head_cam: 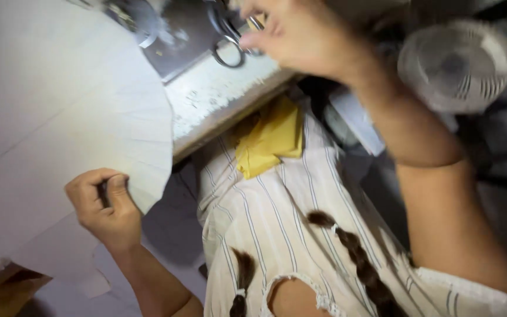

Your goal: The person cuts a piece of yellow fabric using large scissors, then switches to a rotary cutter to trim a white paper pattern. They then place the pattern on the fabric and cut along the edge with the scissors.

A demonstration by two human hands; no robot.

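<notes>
White, thin and limp, the fabric sheet [60, 105] drapes off the worn table edge [218, 100], so we pinch its curved hem in our closed left hand [104, 205] while our right hand [300, 35] closes on the stiff metal scissors [230, 35] by their handles.

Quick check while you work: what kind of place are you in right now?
Probably a home sewing or tailoring corner. The left hand grips pale fabric spread over a worn white table, the right hand is at scissors, and a small fan sits alongside.
</notes>
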